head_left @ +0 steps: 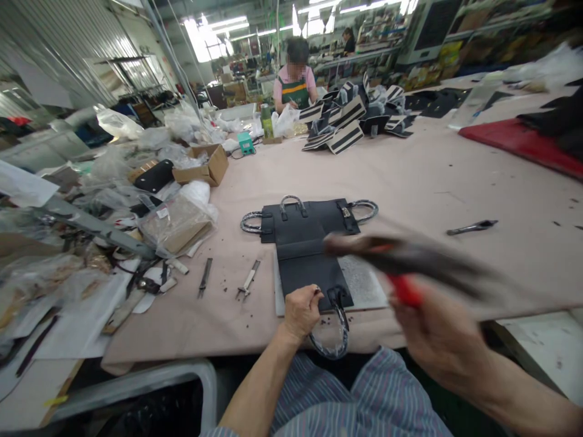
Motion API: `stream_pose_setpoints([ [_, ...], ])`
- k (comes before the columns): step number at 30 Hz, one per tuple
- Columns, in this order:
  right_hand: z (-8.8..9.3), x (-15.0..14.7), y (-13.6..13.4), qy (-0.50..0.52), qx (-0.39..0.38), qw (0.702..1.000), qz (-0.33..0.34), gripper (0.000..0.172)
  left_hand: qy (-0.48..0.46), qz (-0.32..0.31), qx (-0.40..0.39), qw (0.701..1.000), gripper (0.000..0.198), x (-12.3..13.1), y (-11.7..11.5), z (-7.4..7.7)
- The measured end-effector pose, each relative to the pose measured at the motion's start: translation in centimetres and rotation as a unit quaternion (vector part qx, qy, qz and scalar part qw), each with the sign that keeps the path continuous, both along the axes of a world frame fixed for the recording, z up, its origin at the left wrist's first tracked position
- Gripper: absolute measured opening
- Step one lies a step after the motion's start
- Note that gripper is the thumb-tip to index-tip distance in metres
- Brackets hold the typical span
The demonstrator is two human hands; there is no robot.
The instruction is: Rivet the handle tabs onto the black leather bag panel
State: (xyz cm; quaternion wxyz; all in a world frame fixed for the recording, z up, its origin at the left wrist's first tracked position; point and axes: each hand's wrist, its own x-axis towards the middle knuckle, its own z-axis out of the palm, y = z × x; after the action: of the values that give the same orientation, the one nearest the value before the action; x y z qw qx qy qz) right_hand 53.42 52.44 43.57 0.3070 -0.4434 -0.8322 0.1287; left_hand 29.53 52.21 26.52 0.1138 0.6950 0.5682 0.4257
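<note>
Flat black panel with looped handles on a cloth-covered table, seen from the wearer's head. The black panel lies spread out near the front edge of the table, its lower part over a pale slab that shows along the right side. Four plastic-wrapped handles project from it: one at the left, one at the top, one at the right and a lower handle that hangs over the table's front edge. The left hand is curled over the panel's lower left corner, thumb and forefinger pinching a small item too small to identify. The right hand is clenched around the red grip of a hammer-like tool, raised to the right of the panel and blurred. Left of the panel lie a dark forked tool and a lighter forked tool, well apart from the hands; to the right lies a slender metal tool. Farther back stand an open cardboard box, a teal box and a heap of striped pieces, behind which a co-worker in a green apron sits
</note>
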Motion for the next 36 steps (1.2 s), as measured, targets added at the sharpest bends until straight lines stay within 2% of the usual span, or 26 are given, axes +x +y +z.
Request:
stream_pose_setpoints([
  [2,-1.9,-0.2,0.1,-0.076,-0.016,0.996,0.049,0.028,0.0,-0.004,0.001,1.0,0.016,0.0,0.0,0.1],
  [3,-2.2,-0.3,0.2,-0.098,-0.025,0.993,0.06,0.027,0.0,-0.005,0.002,1.0,0.016,0.0,0.0,0.0],
  [5,-1.6,-0.4,0.5,-0.076,-0.017,0.996,0.042,0.027,0.001,-0.004,0.001,1.0,0.016,0.1,0.0,-0.1],
  [8,0.3,-0.8,0.4,0.035,0.047,0.997,-0.042,0.026,0.007,-0.002,-0.005,1.0,0.015,0.0,0.0,-0.3],
  [10,0.1,-0.9,0.0,0.049,0.058,0.996,-0.044,0.024,0.009,-0.001,-0.008,1.0,0.016,0.0,0.0,-0.3],
  [12,-1.4,-0.9,-0.3,-0.017,0.009,1.0,0.014,0.025,0.009,-0.002,-0.007,1.0,0.015,-0.1,0.0,-0.1],
  [14,-3.3,-0.5,-0.2,-0.094,-0.076,0.991,0.051,0.027,0.008,-0.002,-0.006,1.0,0.016,-0.1,0.0,0.0],
  [16,-4.7,0.3,0.5,-0.111,-0.159,0.981,0.026,0.032,0.008,-0.003,0.003,1.0,0.015,-0.1,0.0,0.2],
  [20,-7.2,3.6,3.5,-0.031,-0.276,0.96,-0.041,0.046,0.003,0.002,0.018,1.0,0.014,0.0,-0.1,0.1],
  [23,-10.9,7.6,6.2,-0.024,-0.358,0.923,-0.137,0.048,0.004,0.005,0.006,1.0,0.014,0.1,-0.3,0.1],
  [24,-12.2,8.9,7.2,-0.04,-0.35,0.921,-0.168,0.049,0.004,0.005,0.004,1.0,0.016,0.2,-0.4,0.1],
  [26,-14.5,10.7,8.7,-0.083,-0.267,0.942,-0.188,0.048,0.002,0.001,-0.001,1.0,0.023,0.2,-0.4,0.3],
  [28,-15.7,10.5,9.3,-0.108,-0.169,0.961,-0.189,0.046,-0.004,-0.003,-0.014,1.0,0.026,0.2,-0.4,0.6],
  [31,-15.9,6.1,8.3,-0.109,-0.027,0.985,-0.132,0.053,-0.005,-0.005,-0.044,0.999,0.018,0.1,-0.3,1.1],
  [32,-15.9,3.9,7.7,-0.107,0.005,0.991,-0.082,0.052,-0.002,-0.005,-0.051,0.999,0.016,0.0,-0.3,1.3],
  [34,-16.2,-0.7,6.2,-0.101,0.035,0.994,-0.009,0.047,0.014,-0.008,-0.055,0.998,0.017,-0.1,-0.2,1.5],
  [36,-17.1,-4.1,4.9,-0.113,0.056,0.991,0.033,0.046,0.058,-0.048,-0.039,0.996,0.017,0.0,-0.2,1.7],
])
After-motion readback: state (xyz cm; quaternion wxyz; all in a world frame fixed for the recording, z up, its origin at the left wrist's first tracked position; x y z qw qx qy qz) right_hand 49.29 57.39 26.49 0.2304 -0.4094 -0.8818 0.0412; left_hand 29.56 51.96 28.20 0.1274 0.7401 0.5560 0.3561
